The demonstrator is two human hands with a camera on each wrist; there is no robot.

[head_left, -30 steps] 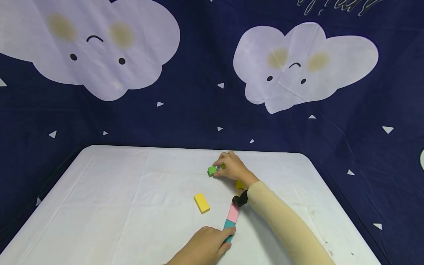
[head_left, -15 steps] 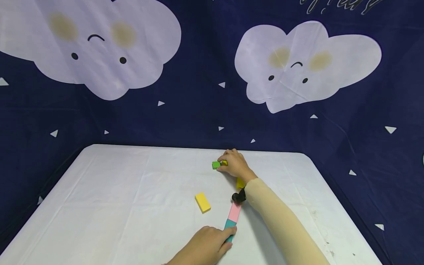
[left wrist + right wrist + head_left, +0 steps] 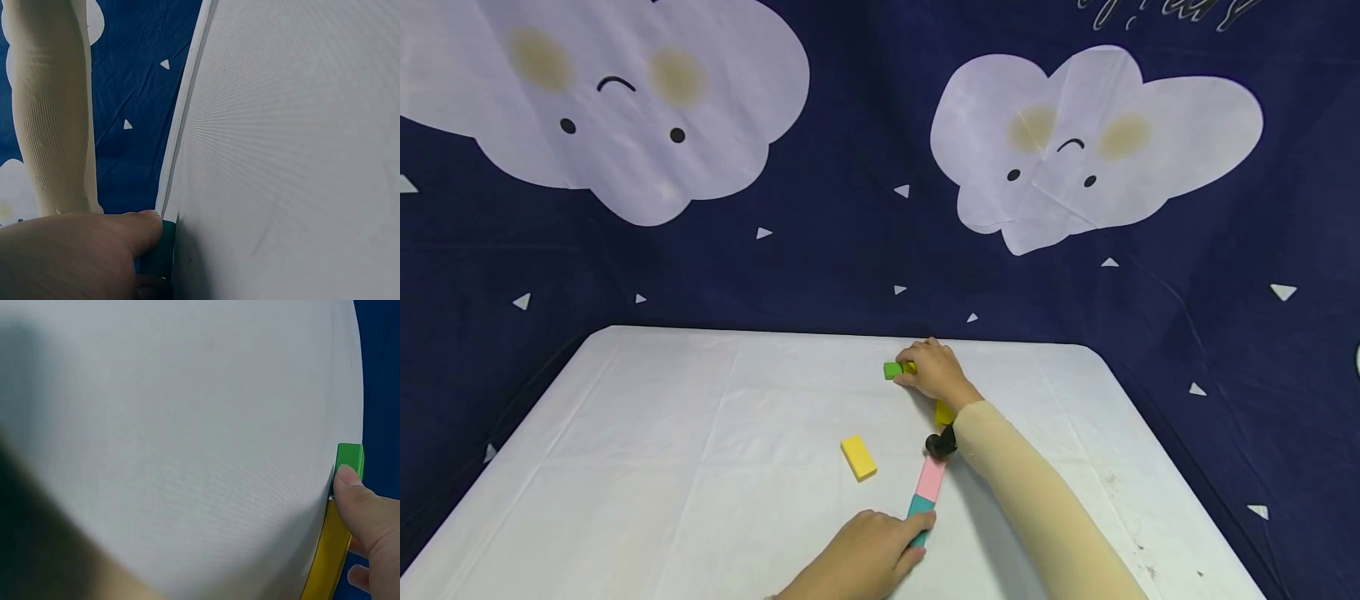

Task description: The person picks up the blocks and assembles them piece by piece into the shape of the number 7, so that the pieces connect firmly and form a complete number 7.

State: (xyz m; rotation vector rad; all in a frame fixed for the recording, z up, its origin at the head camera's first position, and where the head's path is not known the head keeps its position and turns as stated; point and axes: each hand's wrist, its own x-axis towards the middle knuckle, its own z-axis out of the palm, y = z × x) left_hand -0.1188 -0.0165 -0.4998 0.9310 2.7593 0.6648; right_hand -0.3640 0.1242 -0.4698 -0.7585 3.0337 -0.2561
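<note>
In the head view, my left hand [image 3: 868, 554] holds a teal block [image 3: 921, 507] between thumb and fingers at the near end of a row. A pink block [image 3: 930, 479] adjoins it on the far side. My right hand [image 3: 934, 372], near the table's far edge, pinches a green block [image 3: 892, 371]. The right wrist view shows the thumb on that green block [image 3: 350, 456], its end against or very close to a long yellow block [image 3: 328, 553]. Another yellow piece [image 3: 944, 412] shows beside the right wrist. The sleeve and a black strap mount hide the row's middle.
A loose yellow block [image 3: 858, 458] lies left of the row on the white table [image 3: 625, 467]. Behind the table's far edge hangs a dark blue cloth [image 3: 850, 275] with printed clouds.
My right hand has carried the green block a little away from me and to the right, up to the yellow piece. The left hand keeps its hold on the teal block.
</note>
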